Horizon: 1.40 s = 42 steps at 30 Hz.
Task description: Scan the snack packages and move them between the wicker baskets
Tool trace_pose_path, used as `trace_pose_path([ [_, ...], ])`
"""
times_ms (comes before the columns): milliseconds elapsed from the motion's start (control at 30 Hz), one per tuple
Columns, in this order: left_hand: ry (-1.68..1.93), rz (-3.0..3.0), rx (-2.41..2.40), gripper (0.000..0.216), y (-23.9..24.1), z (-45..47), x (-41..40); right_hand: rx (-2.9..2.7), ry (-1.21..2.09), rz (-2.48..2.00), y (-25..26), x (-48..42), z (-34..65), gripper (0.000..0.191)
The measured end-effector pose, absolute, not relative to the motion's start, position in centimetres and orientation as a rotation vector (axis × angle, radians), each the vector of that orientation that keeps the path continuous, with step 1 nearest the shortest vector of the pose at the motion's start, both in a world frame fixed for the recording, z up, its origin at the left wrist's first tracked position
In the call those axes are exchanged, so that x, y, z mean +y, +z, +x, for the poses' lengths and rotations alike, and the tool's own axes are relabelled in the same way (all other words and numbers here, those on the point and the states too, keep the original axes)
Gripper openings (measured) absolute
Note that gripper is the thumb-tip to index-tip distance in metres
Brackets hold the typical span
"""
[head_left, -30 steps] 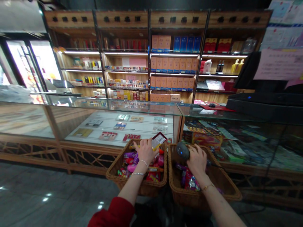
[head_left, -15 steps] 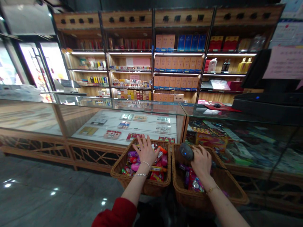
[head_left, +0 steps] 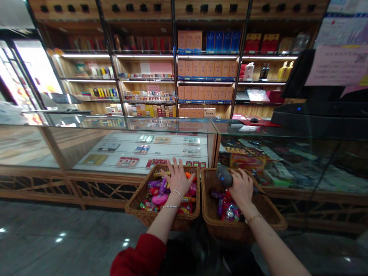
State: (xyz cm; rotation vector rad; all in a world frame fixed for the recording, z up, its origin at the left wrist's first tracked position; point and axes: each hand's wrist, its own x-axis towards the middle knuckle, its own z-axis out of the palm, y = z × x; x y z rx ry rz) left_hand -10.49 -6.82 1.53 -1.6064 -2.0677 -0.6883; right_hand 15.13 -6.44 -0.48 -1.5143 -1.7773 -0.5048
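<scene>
My left hand (head_left: 177,179) is over the left wicker basket (head_left: 135,199), fingers spread and nothing held. Beneath and around it lie colourful small packages that look like sweets, among them a pink piece (head_left: 160,199) and a purple tube (head_left: 162,186). Wrapped around a dark grey barcode scanner (head_left: 223,176) with a blue light, my right hand (head_left: 241,188) is above the right wicker basket (head_left: 204,191). In that basket are a few purple and red packets (head_left: 230,211), partly hidden by my hand. The scanner's handle is mostly covered by my fingers.
A glass display counter (head_left: 161,153) with flat packs inside stands right behind the baskets. At the right, a monitor (head_left: 299,76) sits on the counter, and a dark cable (head_left: 322,172) hangs in front. Stocked shelves (head_left: 207,69) line the back wall.
The view has turned slightly right, so the shelves and baskets shift left. My left hand has moved right over its basket, uncovering more sweets on the left. The scanner stays in my right hand.
</scene>
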Motion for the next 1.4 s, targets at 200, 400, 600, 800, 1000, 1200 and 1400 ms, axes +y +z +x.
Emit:
trace_pose_path([
  [200, -0.646, -1.75, -2.01, 0.092, 1.9, -7.2, -5.9, -1.776, -0.525, -1.537, -0.8, -5.8, 17.8, 0.029],
  [400, -0.598, -1.912, -1.918, 0.095, 2.0, -3.5, -4.8, -1.754, -0.557, -1.645, -1.1, -5.5, 21.1, 0.029],
  [600, -0.503, -2.08, -1.786, 0.097, 1.9, 0.0, -3.6, -1.721, -0.557, -1.787, -0.8, -5.5, 23.4, 0.032],
  [800, -0.34, -2.238, -1.583, 0.09, 1.3, 2.1, -1.8, -1.754, -0.501, -1.901, -0.5, -4.6, 24.5, 0.034],
  [1000, -0.266, -2.332, -1.386, 0.075, 0.4, 3.5, 0.2, -1.814, -0.439, -2.001, 0.0, -3.6, 24.5, 0.035],
  [1200, -0.246, -2.414, -1.11, 0.039, -0.7, 4.9, 2.4, -1.855, -0.391, -2.062, -0.6, -3.8, 23.9, 0.036],
  [1400, 0.036, -2.577, -1.075, 0.026, -2.2, 6.6, 4.3, -1.883, -0.399, -2.087, -0.6, -3.9, 23.5, 0.036],
])
